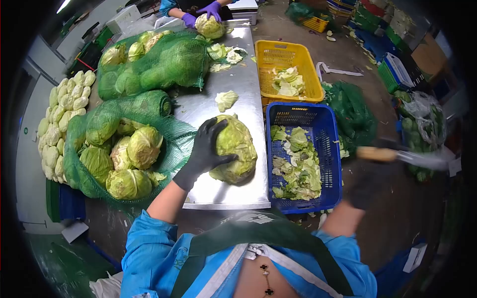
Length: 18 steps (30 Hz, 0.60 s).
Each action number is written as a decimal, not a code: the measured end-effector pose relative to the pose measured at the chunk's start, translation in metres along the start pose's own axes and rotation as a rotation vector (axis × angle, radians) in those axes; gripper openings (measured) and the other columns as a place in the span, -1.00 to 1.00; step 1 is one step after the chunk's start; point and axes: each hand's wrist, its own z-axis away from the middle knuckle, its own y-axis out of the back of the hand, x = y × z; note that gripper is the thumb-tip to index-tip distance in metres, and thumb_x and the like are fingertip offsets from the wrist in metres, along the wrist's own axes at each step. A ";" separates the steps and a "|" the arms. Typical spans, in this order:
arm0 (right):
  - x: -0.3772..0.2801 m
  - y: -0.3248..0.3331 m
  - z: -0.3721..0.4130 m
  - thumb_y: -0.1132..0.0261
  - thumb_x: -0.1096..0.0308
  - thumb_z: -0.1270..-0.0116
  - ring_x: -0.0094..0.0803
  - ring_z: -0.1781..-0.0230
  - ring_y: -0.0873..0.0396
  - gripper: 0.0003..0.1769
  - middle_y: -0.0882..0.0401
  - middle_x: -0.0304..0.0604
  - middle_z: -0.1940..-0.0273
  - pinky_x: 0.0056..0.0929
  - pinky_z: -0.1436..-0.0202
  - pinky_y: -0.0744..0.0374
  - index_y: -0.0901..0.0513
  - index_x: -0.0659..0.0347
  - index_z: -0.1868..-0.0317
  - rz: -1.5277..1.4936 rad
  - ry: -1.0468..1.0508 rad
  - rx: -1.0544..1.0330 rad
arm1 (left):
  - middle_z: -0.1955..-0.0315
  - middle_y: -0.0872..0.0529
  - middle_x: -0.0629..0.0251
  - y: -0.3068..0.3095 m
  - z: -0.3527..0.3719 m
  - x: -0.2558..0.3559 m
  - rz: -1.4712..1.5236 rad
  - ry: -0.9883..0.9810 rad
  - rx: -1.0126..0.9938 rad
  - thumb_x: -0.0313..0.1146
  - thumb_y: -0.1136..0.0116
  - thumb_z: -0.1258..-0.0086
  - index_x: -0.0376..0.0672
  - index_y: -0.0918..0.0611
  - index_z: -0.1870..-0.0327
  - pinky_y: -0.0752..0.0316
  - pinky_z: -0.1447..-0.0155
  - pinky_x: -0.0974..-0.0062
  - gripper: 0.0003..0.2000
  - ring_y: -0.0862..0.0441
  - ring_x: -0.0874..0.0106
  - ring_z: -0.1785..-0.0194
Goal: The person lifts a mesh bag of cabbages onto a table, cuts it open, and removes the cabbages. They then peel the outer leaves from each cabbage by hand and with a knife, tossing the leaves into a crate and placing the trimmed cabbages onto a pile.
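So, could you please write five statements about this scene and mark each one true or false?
1. The left hand is on a cabbage. True.
2. The blue basket is empty. False: cabbage leaves lie in it.
3. The right hand holds a knife. True.
4. The other person's gloves are yellow. False: they are purple.
5. The yellow basket is farther from the wearer than the blue basket. True.

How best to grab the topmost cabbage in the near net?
From above and the table side, palm over the crown of the cabbage, fingers down its right flank. It's round and sits uncovered in the mouth of the net; neighbours crowd its left and near sides.
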 end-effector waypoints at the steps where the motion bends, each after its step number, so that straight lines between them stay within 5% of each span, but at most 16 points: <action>1: -0.084 0.006 -0.057 0.01 0.25 -0.42 -0.48 0.15 -0.42 -0.72 -0.46 -0.17 0.13 -0.49 0.06 -0.45 -0.45 0.27 0.04 -0.344 -0.031 0.113 | -0.20 -0.25 -0.02 0.002 0.006 -0.005 -0.006 -0.005 -0.008 -0.02 -0.47 0.18 -0.08 -0.33 -0.23 -0.13 -0.35 0.17 -0.14 -0.19 0.05 -0.29; 3: -0.165 0.009 -0.127 -0.04 0.20 -0.39 -0.47 0.30 -0.47 -0.73 -0.48 -0.19 0.26 -0.48 0.21 -0.49 -0.49 0.24 0.13 -0.670 -0.067 0.216 | -0.17 -0.26 -0.01 0.007 0.024 -0.027 0.185 -0.047 0.080 -0.09 -0.49 0.16 -0.15 -0.26 -0.26 -0.17 -0.32 0.16 -0.10 -0.22 0.08 -0.25; 4: -0.138 0.008 -0.131 -0.04 0.20 -0.39 -0.47 0.30 -0.47 -0.73 -0.48 -0.19 0.26 -0.48 0.21 -0.49 -0.49 0.24 0.13 -0.648 -0.068 0.233 | -0.16 -0.26 0.00 0.011 0.038 -0.039 0.265 0.052 0.056 -0.14 -0.50 0.15 -0.19 -0.23 -0.26 -0.18 -0.33 0.18 -0.09 -0.22 0.11 -0.26; 6: -0.024 -0.006 -0.115 -0.15 0.30 -0.30 -0.56 0.33 -0.48 -0.83 -0.53 -0.31 0.31 -0.51 0.30 -0.47 -0.56 0.15 0.16 -0.441 -0.285 -0.216 | -0.14 -0.27 0.03 0.018 0.046 -0.035 0.277 0.159 0.105 -0.22 -0.50 0.12 -0.24 -0.16 -0.28 -0.20 -0.33 0.22 -0.07 -0.22 0.18 -0.27; 7: 0.038 -0.025 -0.083 -0.17 0.27 -0.27 -0.58 0.32 -0.47 -0.80 -0.56 -0.29 0.25 -0.57 0.31 -0.45 -0.58 0.15 0.16 -0.261 -0.535 -0.499 | -0.14 -0.28 0.01 0.012 0.043 -0.012 0.446 0.239 0.193 -0.21 -0.49 0.12 -0.25 -0.21 -0.26 -0.22 -0.31 0.21 -0.10 -0.23 0.15 -0.27; 8: -0.021 -0.047 -0.039 -0.21 0.23 -0.23 -0.59 0.37 -0.45 -0.77 -0.57 -0.33 0.26 -0.59 0.32 -0.43 -0.59 0.16 0.17 -0.346 -0.631 -0.584 | -0.15 -0.29 0.00 0.009 0.043 -0.008 0.163 0.206 0.189 -0.20 -0.49 0.12 -0.25 -0.25 -0.24 -0.22 -0.30 0.20 -0.14 -0.24 0.12 -0.26; 9: 0.034 -0.068 0.019 -0.20 0.19 -0.22 -0.52 0.42 -0.47 -0.73 -0.60 -0.31 0.29 -0.54 0.31 -0.44 -0.62 0.19 0.19 -0.535 -0.710 -0.760 | -0.16 -0.30 -0.01 0.007 0.043 -0.005 -0.117 0.173 0.186 -0.19 -0.48 0.11 -0.24 -0.29 -0.22 -0.22 -0.30 0.19 -0.18 -0.26 0.09 -0.25; 10: 0.103 -0.095 0.084 -0.14 0.15 -0.26 -0.48 0.44 -0.50 -0.69 -0.61 -0.27 0.32 -0.52 0.30 -0.45 -0.64 0.22 0.21 -0.397 -0.813 -0.926 | -0.16 -0.31 -0.02 0.008 0.043 -0.008 -0.055 0.203 0.196 -0.19 -0.47 0.11 -0.23 -0.33 -0.19 -0.21 -0.30 0.17 -0.21 -0.26 0.07 -0.24; 12: 0.120 -0.118 0.175 -0.28 0.12 -0.19 -0.48 0.36 -0.55 -0.66 -0.64 -0.20 0.29 -0.48 0.28 -0.49 -0.66 0.22 0.20 -0.158 -1.058 -0.993 | -0.17 -0.32 -0.02 0.014 0.049 -0.020 0.054 0.231 0.180 -0.23 -0.46 0.13 -0.19 -0.40 -0.16 -0.18 -0.31 0.17 -0.27 -0.25 0.05 -0.25; 13: 0.143 -0.129 0.216 -0.36 0.19 -0.10 -0.45 0.28 -0.58 -0.67 -0.66 -0.21 0.26 -0.46 0.21 -0.52 -0.66 0.18 0.15 0.056 -1.102 -1.122 | -0.17 -0.31 -0.02 0.018 0.051 -0.023 0.079 0.256 0.150 -0.27 -0.45 0.14 -0.20 -0.39 -0.16 -0.17 -0.32 0.18 -0.26 -0.23 0.06 -0.26; 14: 0.155 -0.134 0.259 -0.38 0.25 -0.05 -0.40 0.26 -0.59 -0.68 -0.66 -0.20 0.26 -0.41 0.17 -0.53 -0.65 0.15 0.16 -0.106 -0.986 -1.004 | -0.18 -0.30 -0.01 0.021 0.051 -0.018 0.094 0.272 0.142 -0.28 -0.44 0.13 -0.20 -0.39 -0.16 -0.15 -0.33 0.18 -0.27 -0.22 0.07 -0.28; 15: 0.150 -0.142 0.275 -0.44 0.19 0.04 -0.42 0.38 -0.54 -0.62 -0.62 -0.17 0.43 -0.42 0.23 -0.49 -0.64 0.17 0.20 0.094 -0.928 -1.053 | -0.19 -0.30 0.00 0.022 0.050 -0.014 0.121 0.302 0.134 -0.27 -0.43 0.12 -0.21 -0.39 -0.16 -0.13 -0.34 0.17 -0.27 -0.21 0.08 -0.29; 17: 0.148 -0.158 0.296 -0.47 0.21 0.12 -0.28 0.30 -0.57 -0.55 -0.63 -0.06 0.33 -0.37 0.16 -0.50 -0.62 0.19 0.18 0.161 -1.065 -1.123 | -0.20 -0.28 0.01 0.023 0.048 -0.006 0.126 0.367 0.113 -0.20 -0.41 0.08 -0.22 -0.37 -0.18 -0.10 -0.35 0.17 -0.27 -0.18 0.09 -0.31; 18: 0.148 -0.165 0.303 -0.46 0.23 0.14 -0.21 0.27 -0.58 -0.52 -0.62 -0.03 0.28 -0.34 0.15 -0.51 -0.60 0.20 0.15 0.215 -0.930 -1.156 | -0.21 -0.28 0.00 0.021 0.047 -0.006 0.120 0.387 0.113 -0.15 -0.40 0.07 -0.22 -0.37 -0.19 -0.10 -0.35 0.16 -0.26 -0.17 0.08 -0.31</action>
